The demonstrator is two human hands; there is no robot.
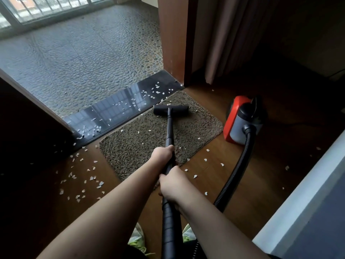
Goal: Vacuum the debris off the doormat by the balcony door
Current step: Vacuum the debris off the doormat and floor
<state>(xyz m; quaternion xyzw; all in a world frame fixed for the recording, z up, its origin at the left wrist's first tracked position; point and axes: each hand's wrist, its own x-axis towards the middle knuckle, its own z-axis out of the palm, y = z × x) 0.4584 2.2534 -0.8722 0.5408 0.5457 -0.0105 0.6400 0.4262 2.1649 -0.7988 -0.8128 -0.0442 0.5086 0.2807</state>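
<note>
Right now both hands are closed around the black vacuum wand [170, 131]: the left hand [162, 154] grips it further down the tube, and the right hand [172, 184] grips it just behind, nearer the body, where the ribbed hose [237, 165] begins. Out ahead of the grip, the floor head [170, 109] sits flat on the far part of the doormat [149, 146], close to the dark threshold strip [112, 109] of the balcony door.

Only a few pale flakes [139, 132] are left on the mat, lying between the head and the hands and a little to the left of the wand. Many more lie off it, on the threshold and on the wooden floor [233, 184] left of the grip. The red canister [240, 120] stands to the right of the head, just beside the mat's edge.

To do this pass well, draw the head back toward the hands in a straight, slow stroke, keeping it flat so the coarse pile gives up the bits. Then shift one width left and repeat, overlapping slightly. The front hand should press down lightly while the rear hand steers. Whether any small crumbs hide deep in the pile is hard to judge in this dim light, so a second slow pass seems wise.
</note>
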